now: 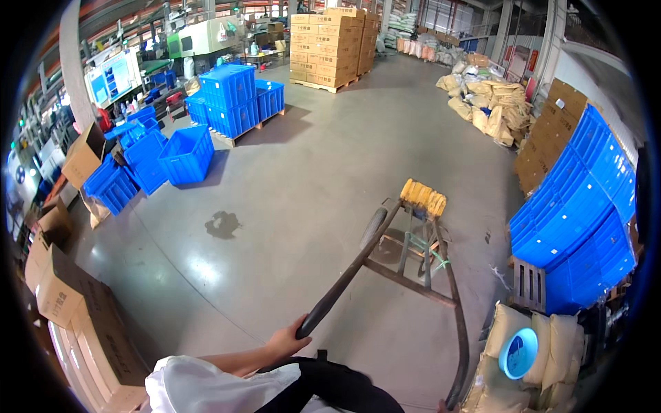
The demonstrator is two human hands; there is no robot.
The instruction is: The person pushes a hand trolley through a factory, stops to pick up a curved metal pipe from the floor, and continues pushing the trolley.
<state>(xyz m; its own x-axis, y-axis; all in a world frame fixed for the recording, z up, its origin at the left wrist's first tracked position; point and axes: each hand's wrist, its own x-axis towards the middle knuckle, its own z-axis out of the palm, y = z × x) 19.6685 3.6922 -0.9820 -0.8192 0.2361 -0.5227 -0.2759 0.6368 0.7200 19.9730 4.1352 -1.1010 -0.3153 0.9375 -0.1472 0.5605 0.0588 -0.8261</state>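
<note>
A two-handled handcart stands tilted in front of me, its metal frame running away from me to a yellow wrapped bar at the far end. One wheel shows on its left side, and green cord is tied on the frame. My left hand is closed round the dark grip of the left handle. At the bottom edge, just a sliver of my right hand shows, wrapped at the end of the right handle. The cart's frame carries no load that I can see.
Blue crates and cardboard boxes stand on the left. A pallet of cartons is farther ahead. To the right are stacked blue crates, piled sacks, and beige bags with a light-blue basin. A wet patch marks the floor.
</note>
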